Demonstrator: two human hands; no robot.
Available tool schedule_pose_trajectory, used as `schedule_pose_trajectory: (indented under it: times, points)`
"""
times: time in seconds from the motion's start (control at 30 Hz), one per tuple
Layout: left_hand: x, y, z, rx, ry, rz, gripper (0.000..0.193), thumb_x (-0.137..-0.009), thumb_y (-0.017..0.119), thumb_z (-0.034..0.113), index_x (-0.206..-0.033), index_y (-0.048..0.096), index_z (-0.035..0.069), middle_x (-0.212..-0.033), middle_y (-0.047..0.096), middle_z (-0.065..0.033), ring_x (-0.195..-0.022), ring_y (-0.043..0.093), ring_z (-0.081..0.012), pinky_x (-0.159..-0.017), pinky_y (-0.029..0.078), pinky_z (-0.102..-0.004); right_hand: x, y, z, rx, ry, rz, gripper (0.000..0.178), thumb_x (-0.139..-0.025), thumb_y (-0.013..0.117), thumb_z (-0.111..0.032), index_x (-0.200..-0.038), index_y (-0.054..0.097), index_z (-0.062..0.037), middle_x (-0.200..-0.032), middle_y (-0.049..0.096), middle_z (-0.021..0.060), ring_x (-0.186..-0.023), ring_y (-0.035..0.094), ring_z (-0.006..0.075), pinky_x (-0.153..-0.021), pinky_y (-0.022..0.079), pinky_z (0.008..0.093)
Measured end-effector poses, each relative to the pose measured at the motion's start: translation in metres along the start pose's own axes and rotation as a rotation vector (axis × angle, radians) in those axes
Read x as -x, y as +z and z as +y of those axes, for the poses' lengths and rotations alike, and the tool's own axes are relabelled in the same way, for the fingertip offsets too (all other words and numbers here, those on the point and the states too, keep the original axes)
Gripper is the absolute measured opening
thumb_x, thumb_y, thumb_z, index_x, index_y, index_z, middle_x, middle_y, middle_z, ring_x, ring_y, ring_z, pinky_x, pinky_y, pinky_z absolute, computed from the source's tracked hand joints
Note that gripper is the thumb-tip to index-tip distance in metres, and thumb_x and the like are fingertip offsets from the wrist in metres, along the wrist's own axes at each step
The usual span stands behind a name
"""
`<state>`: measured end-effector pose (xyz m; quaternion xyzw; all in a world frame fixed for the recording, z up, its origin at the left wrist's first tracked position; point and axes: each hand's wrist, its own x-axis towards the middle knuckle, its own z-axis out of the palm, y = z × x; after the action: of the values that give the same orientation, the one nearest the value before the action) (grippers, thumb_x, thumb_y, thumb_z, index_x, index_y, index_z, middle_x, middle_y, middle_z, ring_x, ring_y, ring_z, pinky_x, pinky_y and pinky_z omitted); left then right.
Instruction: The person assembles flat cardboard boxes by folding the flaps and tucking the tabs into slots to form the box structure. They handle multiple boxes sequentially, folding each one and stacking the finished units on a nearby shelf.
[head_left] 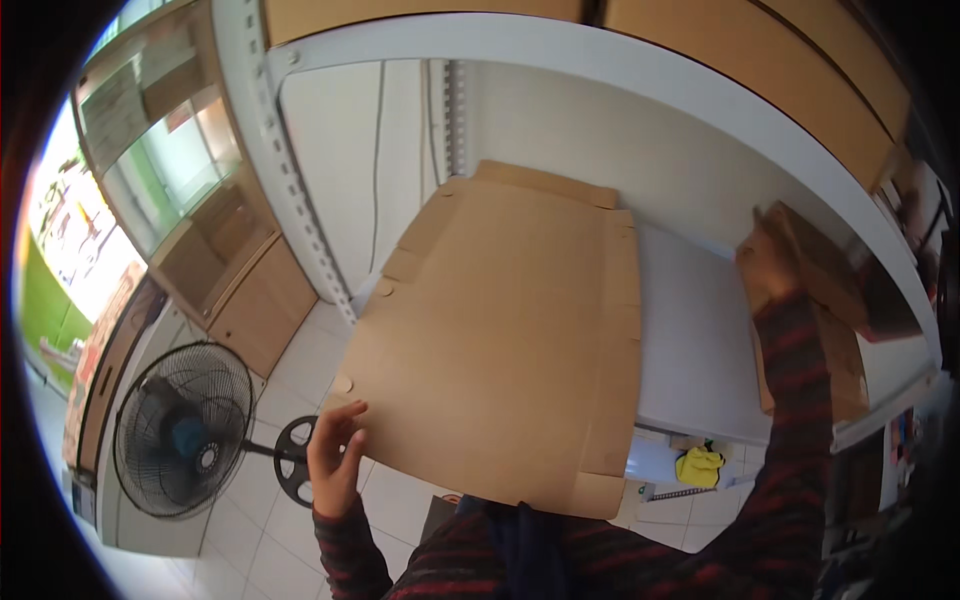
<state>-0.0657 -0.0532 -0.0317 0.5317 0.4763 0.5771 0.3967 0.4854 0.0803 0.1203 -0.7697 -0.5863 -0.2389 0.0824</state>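
A large flat sheet of brown cardboard (490, 320), with cut flaps and slots along its edges, lies unfolded on a white shelf (690, 330). Its near end reaches out past the shelf toward my body. My left hand (335, 455) is beside the sheet's near left corner, with thumb and fingers apart and nothing between them. Over at the right, my right hand (770, 262) is stretched out to a brown cardboard box (815, 265) on the shelf. Motion blurs its fingers, so whether they grip the box is unclear. Another brown carton (840, 365) stands below it, partly behind my forearm.
A white metal shelf beam (560, 42) crosses above, carrying brown boxes (730, 60). A slotted upright (300, 190) stands at left. Beyond it are a black fan (185, 430) and a glass-fronted cabinet (185, 170). Something yellow (700, 466) sits low, under the shelf.
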Motion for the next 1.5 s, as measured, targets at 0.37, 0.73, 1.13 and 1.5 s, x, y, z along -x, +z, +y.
schedule_pose_trajectory:
  times: [0.37, 0.73, 1.13, 1.5]
  points:
    - [0.012, -0.005, -0.012, 0.032, -0.038, 0.077, 0.027, -0.085, 0.056, -0.003, -0.112, 0.057, -0.004, -0.111, 0.063, -0.0092, -0.095, 0.056, -0.0131, -0.088, 0.043, -0.0269, -0.037, 0.078, 0.104, 0.427, 0.274, 0.128, 0.028, -0.077, 0.075, -0.016, -0.101, 0.065, -0.0053, -0.101, 0.069, 0.0145, -0.087, 0.07, 0.0279, -0.072, 0.058, 0.0356]
    - [0.011, 0.002, -0.018, 0.03, -0.027, 0.055, 0.026, -0.085, 0.057, -0.002, -0.111, 0.058, -0.004, -0.111, 0.064, -0.0093, -0.093, 0.055, -0.0125, -0.088, 0.042, -0.0269, -0.024, 0.076, 0.144, 0.361, 0.339, 0.097, 0.057, -0.069, 0.083, -0.017, -0.115, 0.054, -0.0036, -0.11, 0.064, 0.0168, -0.101, 0.064, 0.0335, -0.086, 0.054, 0.0424]
    - [0.007, -0.003, -0.025, -0.375, 0.229, 0.262, 0.031, -0.081, 0.063, -0.001, -0.112, 0.059, -0.001, -0.123, 0.057, -0.0171, -0.126, 0.048, -0.0338, -0.108, 0.034, -0.0432, -0.008, 0.04, 0.05, 0.135, -0.041, 0.251, 0.066, -0.081, 0.073, -0.025, -0.137, 0.044, -0.0035, -0.141, 0.045, 0.0208, -0.133, 0.04, 0.0358, -0.111, 0.031, 0.048]
    - [0.002, -0.018, -0.034, -0.643, 0.116, 0.276, 0.048, -0.079, 0.07, 0.005, -0.123, 0.054, -0.003, -0.111, 0.06, -0.0183, -0.103, 0.059, -0.0316, -0.092, 0.046, -0.0371, 0.158, -0.003, -0.143, -0.681, -0.603, -0.407, 0.071, -0.077, 0.075, -0.035, -0.135, 0.049, -0.003, -0.144, 0.041, 0.0227, -0.136, 0.034, 0.0392, -0.113, 0.027, 0.0502]
